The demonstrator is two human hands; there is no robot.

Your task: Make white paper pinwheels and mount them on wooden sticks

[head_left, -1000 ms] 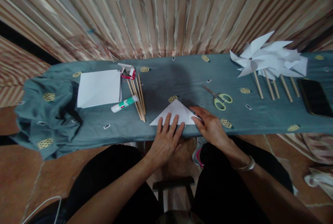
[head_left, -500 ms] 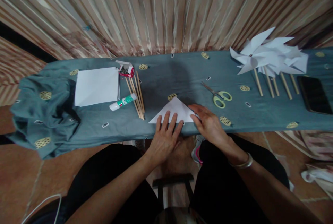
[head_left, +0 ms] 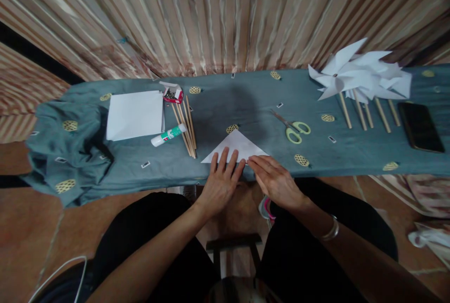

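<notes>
A white sheet of paper [head_left: 237, 142], folded into a triangle, lies at the near edge of the cloth-covered table [head_left: 218, 106], its peak pointing away from me. My left hand [head_left: 221, 178] rests on it with fingers spread, near the middle of the folded edge. My right hand [head_left: 276, 181] lies along the right part of that same edge, fingers stretched out flat and touching the paper. Its thumb is tucked low near the edge. Both palms hang partly over the table's front edge.
Left of the paper are wooden sticks [head_left: 190, 127], a glue stick [head_left: 168, 135], a small red box of metal pins [head_left: 172, 93] and a paper stack [head_left: 135, 115]. To the right lie green-handled scissors [head_left: 295, 130], paper pinwheels [head_left: 358, 75] on sticks and a black phone [head_left: 421, 127].
My right hand has slid left along the folded edge, away from the triangle's right corner, and its fingers have flattened. My left hand stays on the paper. The view has shifted slightly.
</notes>
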